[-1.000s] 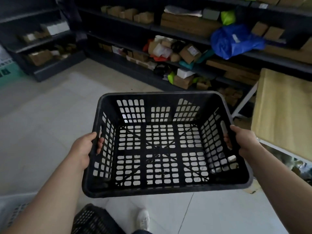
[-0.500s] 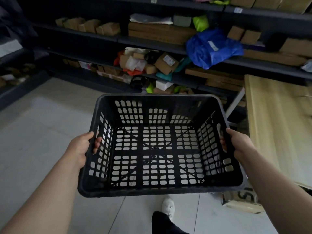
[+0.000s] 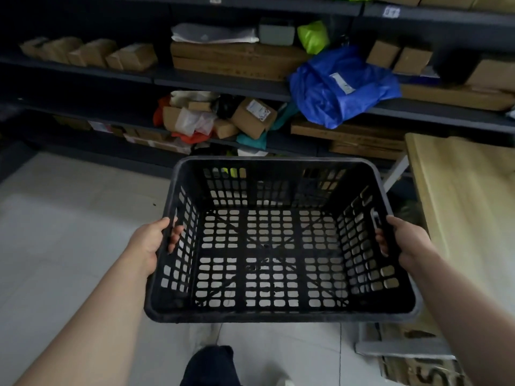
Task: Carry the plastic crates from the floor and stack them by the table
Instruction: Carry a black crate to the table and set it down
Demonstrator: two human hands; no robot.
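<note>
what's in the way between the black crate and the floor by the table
Flattened printed cardboard and a pale slab lie on the tiled floor by the near edge of the light wooden table, below the right corner of the black perforated plastic crate. Nothing else shows.

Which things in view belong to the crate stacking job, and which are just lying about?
Job: black perforated plastic crate, gripped at its side walls by left hand and right hand; light wooden table on the right.
Lying about: blue plastic bag, brown cardboard boxes, lime-green bag, on dark metal shelves.
</note>
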